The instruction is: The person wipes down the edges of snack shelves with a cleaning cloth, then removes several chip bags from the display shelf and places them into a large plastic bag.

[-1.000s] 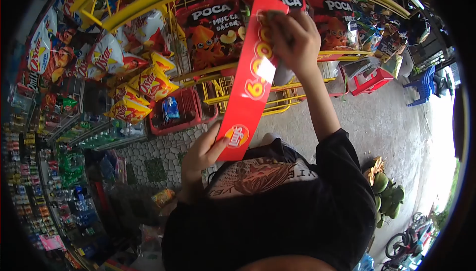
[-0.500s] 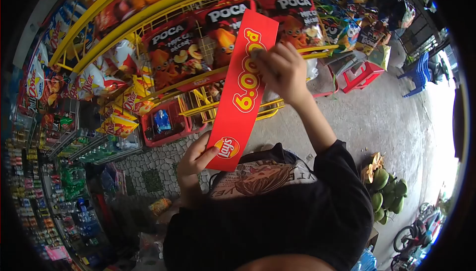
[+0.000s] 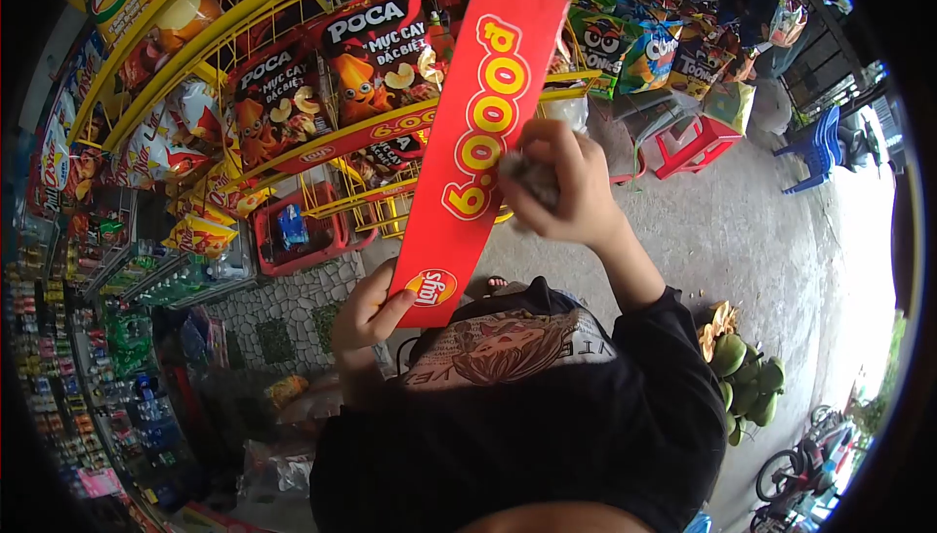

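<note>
A long red sign [image 3: 467, 157] with "6.000đ" and a Lay's logo slants in front of the snack rack. My left hand [image 3: 371, 310] pinches its lower left corner beside the logo, thumb on the front face. On the right, my right hand [image 3: 566, 182] is closed around a crumpled greyish cloth [image 3: 532, 180], pressed at the sign's right edge near the lower digits. Blur hides the cloth's exact outline. Behind the sign, POCA snack bags [image 3: 376, 55] stand in the yellow wire rack [image 3: 322, 147].
A red basket [image 3: 303, 265] with a blue packet sits below the rack. A red stool [image 3: 695, 147] and a blue chair [image 3: 815, 147] stand on the right. Green coconuts [image 3: 747, 377] lie at the lower right, with motorbikes [image 3: 786, 474] beyond. Crowded shelves line the left.
My right hand has moved down along the sign with the cloth, from the upper digits to the lower ones. The sign now appears larger, with its top higher in view.
</note>
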`<state>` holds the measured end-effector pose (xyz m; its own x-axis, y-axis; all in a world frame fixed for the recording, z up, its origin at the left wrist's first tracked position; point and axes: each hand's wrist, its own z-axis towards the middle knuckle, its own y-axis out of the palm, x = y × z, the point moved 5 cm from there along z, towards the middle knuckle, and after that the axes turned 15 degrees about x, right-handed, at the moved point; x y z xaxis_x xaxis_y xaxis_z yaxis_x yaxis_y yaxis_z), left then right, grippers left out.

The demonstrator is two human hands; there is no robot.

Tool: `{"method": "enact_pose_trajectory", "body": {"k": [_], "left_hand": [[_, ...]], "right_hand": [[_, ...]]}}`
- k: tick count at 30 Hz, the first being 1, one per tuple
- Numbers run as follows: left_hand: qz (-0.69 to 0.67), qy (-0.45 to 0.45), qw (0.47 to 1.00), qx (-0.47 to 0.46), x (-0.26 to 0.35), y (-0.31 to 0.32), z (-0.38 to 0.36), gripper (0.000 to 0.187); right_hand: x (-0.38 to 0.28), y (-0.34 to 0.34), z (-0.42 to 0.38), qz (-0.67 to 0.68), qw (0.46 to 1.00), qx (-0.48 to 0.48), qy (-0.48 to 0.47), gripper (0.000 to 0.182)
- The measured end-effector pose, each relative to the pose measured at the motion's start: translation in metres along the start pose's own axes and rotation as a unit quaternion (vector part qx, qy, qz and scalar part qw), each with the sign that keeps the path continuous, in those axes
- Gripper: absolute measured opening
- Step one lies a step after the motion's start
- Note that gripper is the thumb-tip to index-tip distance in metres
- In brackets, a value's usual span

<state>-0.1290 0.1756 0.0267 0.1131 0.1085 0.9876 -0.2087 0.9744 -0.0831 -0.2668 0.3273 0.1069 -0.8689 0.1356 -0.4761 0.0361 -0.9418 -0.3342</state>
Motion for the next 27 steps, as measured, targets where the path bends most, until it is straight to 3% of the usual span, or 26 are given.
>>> {"method": "enact_pose_trajectory", "body": {"k": [2, 4, 11, 15, 17, 21, 27], "left_hand": [[0.013, 0.024, 1.0, 0.014, 0.001, 0.008, -0.003, 0.027], [0.037, 0.02, 0.999, 0.014, 0.005, 0.016, -0.004, 0.027], [0.083, 0.045, 0.995, 0.011, 0.011, 0.042, -0.006, 0.028], [0.093, 0.015, 0.996, 0.007, 0.012, 0.051, -0.005, 0.028], [0.091, 0.041, 0.995, 0.014, 0.015, 0.054, -0.004, 0.027], [0.084, 0.012, 0.996, 0.015, 0.013, 0.058, -0.005, 0.027], [0.065, 0.016, 0.998, 0.017, 0.01, 0.063, -0.004, 0.028]], "right_hand": [[0.001, -0.009, -0.004, 0.043, 0.999, -0.018, 0.027, 0.028], [-0.001, -0.015, -0.008, 0.024, 0.998, -0.043, -0.043, 0.038], [0.006, -0.031, -0.013, 0.022, 0.996, -0.083, -0.034, 0.037], [0.013, -0.035, -0.017, 0.026, 0.994, -0.091, -0.048, 0.037], [0.016, -0.038, -0.019, 0.058, 0.995, -0.074, -0.047, 0.036], [0.016, -0.046, -0.017, 0.061, 0.998, -0.017, -0.002, 0.036], [0.019, -0.045, -0.021, 0.054, 0.995, -0.08, -0.031, 0.038]]}}
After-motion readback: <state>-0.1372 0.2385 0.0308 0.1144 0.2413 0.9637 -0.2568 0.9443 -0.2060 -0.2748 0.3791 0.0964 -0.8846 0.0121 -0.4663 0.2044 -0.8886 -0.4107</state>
